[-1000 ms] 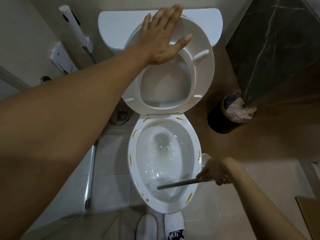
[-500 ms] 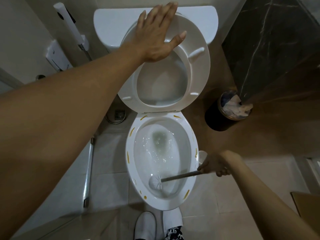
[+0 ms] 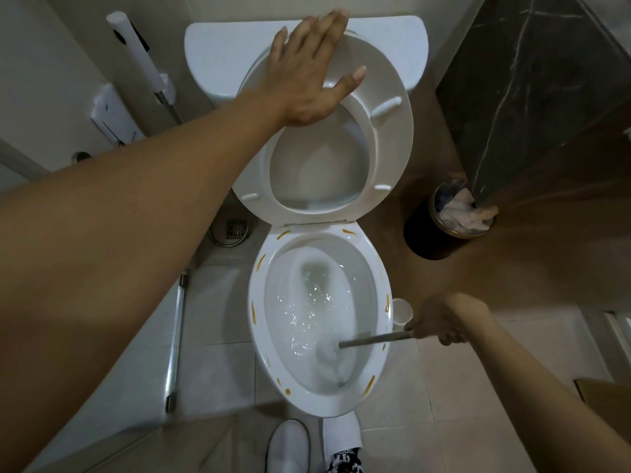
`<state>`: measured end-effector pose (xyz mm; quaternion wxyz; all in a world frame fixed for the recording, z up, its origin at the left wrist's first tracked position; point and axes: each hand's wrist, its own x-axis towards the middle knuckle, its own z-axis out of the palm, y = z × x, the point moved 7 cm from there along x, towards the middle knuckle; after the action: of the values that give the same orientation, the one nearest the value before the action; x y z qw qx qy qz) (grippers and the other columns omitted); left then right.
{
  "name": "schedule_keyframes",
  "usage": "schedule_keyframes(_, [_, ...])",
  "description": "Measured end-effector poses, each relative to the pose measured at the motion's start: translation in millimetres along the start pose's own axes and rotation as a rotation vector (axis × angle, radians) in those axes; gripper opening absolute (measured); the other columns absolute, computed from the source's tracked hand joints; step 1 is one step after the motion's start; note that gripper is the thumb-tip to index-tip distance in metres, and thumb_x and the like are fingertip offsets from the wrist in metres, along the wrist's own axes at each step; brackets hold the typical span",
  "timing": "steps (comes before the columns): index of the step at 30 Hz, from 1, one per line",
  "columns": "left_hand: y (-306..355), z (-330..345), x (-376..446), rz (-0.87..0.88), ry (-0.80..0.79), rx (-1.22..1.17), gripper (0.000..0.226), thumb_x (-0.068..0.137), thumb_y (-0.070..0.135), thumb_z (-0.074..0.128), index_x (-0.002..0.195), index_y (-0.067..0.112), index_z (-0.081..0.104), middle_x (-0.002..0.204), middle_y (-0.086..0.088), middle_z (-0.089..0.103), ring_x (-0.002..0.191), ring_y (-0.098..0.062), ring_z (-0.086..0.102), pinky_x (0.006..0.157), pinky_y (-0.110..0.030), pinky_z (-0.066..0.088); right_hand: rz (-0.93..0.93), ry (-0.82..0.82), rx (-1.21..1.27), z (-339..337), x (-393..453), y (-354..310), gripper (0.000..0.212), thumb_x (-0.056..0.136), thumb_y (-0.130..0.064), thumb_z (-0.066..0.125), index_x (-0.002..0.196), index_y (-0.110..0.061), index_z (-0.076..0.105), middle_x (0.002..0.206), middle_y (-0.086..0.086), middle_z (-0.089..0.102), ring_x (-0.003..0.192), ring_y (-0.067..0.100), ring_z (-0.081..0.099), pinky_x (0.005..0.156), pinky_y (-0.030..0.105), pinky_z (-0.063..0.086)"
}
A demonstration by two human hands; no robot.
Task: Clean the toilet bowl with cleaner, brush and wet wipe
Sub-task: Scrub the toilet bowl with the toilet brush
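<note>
Two bare hands work over an open toilet seen from above. The left hand (image 3: 309, 75) lies flat with fingers spread against the raised seat (image 3: 386, 138), gripping nothing and pressing it back toward the tank (image 3: 218, 52). The right hand (image 3: 440, 322), just beside the bowl's right rim, is closed in a fist around the grey handle of the toilet brush (image 3: 375, 340).

Compared with half a second earlier, the brush head was a clear white ball low in the bowl (image 3: 259, 319); it is now a pale smear against the near inner wall, and the water looks more churned. That suggests the scrubbing step is under way, with wiping probably yet to come, since yellow-brown streaks of what may be cleaner (image 3: 253, 312) dot the rim.

Motion blur hides the bristles. Neither a cleaner bottle nor a wet wipe is in view. A small white cup-like object (image 3: 402, 310), possibly the brush holder, is partly hidden behind the rim. The bin (image 3: 423, 233) holds crumpled pale material that cannot be identified.
</note>
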<state>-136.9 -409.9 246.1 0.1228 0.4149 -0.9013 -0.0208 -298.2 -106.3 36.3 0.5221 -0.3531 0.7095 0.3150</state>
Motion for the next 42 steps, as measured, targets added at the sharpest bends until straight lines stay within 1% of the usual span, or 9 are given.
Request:
schedule_keyframes(4, [0, 1, 0, 0.007, -0.001, 0.006, 0.076, 0.093, 0.061, 0.019, 0.152, 0.017, 0.000, 0.160, -0.002, 0.003, 0.147, -0.024, 0.001, 0.116, -0.048, -0.001, 0.070, -0.065, -0.032, -5, -4, 4, 0.037, 0.089, -0.030, 0.061, 0.124, -0.018, 0.058, 0.065, 0.000, 0.041, 0.041, 0.008, 0.030, 0.042, 0.018, 0.026])
schedule_keyframes(8, [0, 1, 0, 0.006, -0.004, 0.015, 0.077, 0.093, 0.061, 0.018, 0.152, 0.017, -0.001, 0.160, -0.003, 0.002, 0.147, -0.024, 0.001, 0.116, -0.048, -0.001, 0.102, 0.041, 0.013, -22, -3, 10, 0.031, 0.091, -0.027, 0.061, 0.115, -0.008, 0.061, 0.064, 0.002, 0.044, 0.038, 0.008, 0.031, 0.039, 0.016, 0.028])
schedule_keyframes(13, [0, 1, 0, 0.007, 0.001, 0.015, 0.075, 0.094, 0.060, 0.019, 0.152, 0.017, -0.001, 0.160, -0.003, 0.002, 0.147, -0.024, 0.001, 0.116, -0.048, -0.001, 0.113, -0.056, -0.066, -11, -10, 3, 0.034, 0.090, -0.028, 0.060, 0.123, -0.019, 0.060, 0.062, -0.001, 0.044, 0.039, 0.007, 0.031, 0.043, 0.017, 0.028])
schedule_keyframes(24, [-2, 2, 1, 0.005, -0.014, 0.020, 0.077, 0.092, 0.062, 0.017, 0.152, 0.017, -0.001, 0.160, -0.003, 0.000, 0.147, -0.024, 0.000, 0.116, -0.049, -0.002, 0.059, -0.081, -0.109, -9, -28, -13, 0.028, 0.094, -0.023, 0.058, 0.121, -0.017, 0.060, 0.063, -0.001, 0.044, 0.040, 0.006, 0.030, 0.043, 0.016, 0.027])
schedule_keyframes(30, [-2, 2, 1, 0.007, -0.016, 0.015, 0.078, 0.091, 0.063, 0.016, 0.152, 0.017, -0.001, 0.160, -0.003, 0.002, 0.147, -0.024, 0.001, 0.117, -0.049, -0.001, 0.002, 0.157, -0.178, -41, -25, -18, 0.027, 0.096, -0.021, 0.052, 0.112, -0.005, 0.066, 0.066, 0.003, 0.052, 0.048, 0.011, 0.042, 0.049, 0.020, 0.035])
schedule_keyframes(35, [-2, 2, 2, 0.006, -0.018, 0.018, 0.079, 0.090, 0.063, 0.015, 0.152, 0.017, -0.001, 0.160, -0.003, 0.002, 0.147, -0.024, 0.001, 0.117, -0.049, -0.001, 0.032, 0.090, -0.244, -29, -36, -24, 0.023, 0.096, -0.026, 0.053, 0.101, -0.006, 0.064, 0.064, 0.002, 0.051, 0.050, 0.012, 0.042, 0.050, 0.021, 0.035])
schedule_keyframes(36, [-2, 3, 2, 0.006, -0.019, 0.016, 0.079, 0.090, 0.063, 0.015, 0.152, 0.017, -0.001, 0.160, -0.003, 0.002, 0.147, -0.025, 0.001, 0.117, -0.049, -0.001, 0.005, 0.137, -0.211, -32, -37, -26, 0.021, 0.098, -0.023, 0.050, 0.096, -0.007, 0.063, 0.071, 0.004, 0.056, 0.055, 0.014, 0.046, 0.054, 0.021, 0.038])
schedule_keyframes(39, [-1, 3, 1, 0.004, -0.011, 0.012, 0.079, 0.090, 0.063, 0.015, 0.152, 0.017, 0.000, 0.160, -0.003, 0.002, 0.147, -0.025, 0.001, 0.117, -0.049, -0.001, -0.053, 0.438, -0.029, -57, -32, -31, 0.026, 0.098, -0.012, 0.047, 0.119, -0.003, 0.059, 0.108, 0.013, 0.061, 0.094, 0.027, 0.060, 0.083, 0.033, 0.048])
schedule_keyframes(42, [-2, 2, 1, 0.007, -0.010, 0.010, 0.079, 0.090, 0.063, 0.016, 0.152, 0.017, 0.000, 0.160, -0.004, 0.002, 0.147, -0.025, 0.001, 0.116, -0.049, -0.001, -0.034, 0.536, -0.138, -59, -26, -41, 0.015, 0.092, -0.012, 0.055, 0.105, -0.007, 0.061, 0.094, 0.006, 0.058, 0.093, 0.026, 0.062, 0.086, 0.036, 0.053])
